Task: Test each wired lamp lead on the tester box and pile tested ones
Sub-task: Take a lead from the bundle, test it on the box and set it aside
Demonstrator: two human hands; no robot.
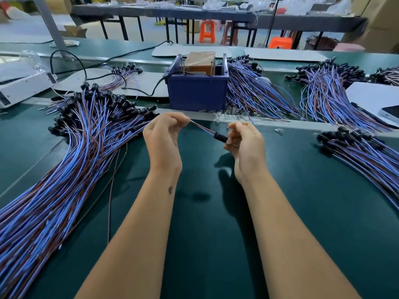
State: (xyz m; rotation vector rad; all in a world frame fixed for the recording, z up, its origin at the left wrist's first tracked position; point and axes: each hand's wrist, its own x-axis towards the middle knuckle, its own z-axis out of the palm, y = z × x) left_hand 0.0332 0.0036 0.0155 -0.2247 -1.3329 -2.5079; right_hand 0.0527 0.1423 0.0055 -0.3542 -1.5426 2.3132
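Blue and brown wires of one lamp lead (203, 127) run taut between your hands: left hand (163, 139) pinches the wires, right hand (245, 145) apparently grips the black socket end, readying it for the tester box (197, 91) beyond.

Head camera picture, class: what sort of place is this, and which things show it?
Probably a factory assembly or testing line. Large piles of identical wired leads cover the long green workbench, a blue tester box stands among them, and more benches and plastic stools lie behind.
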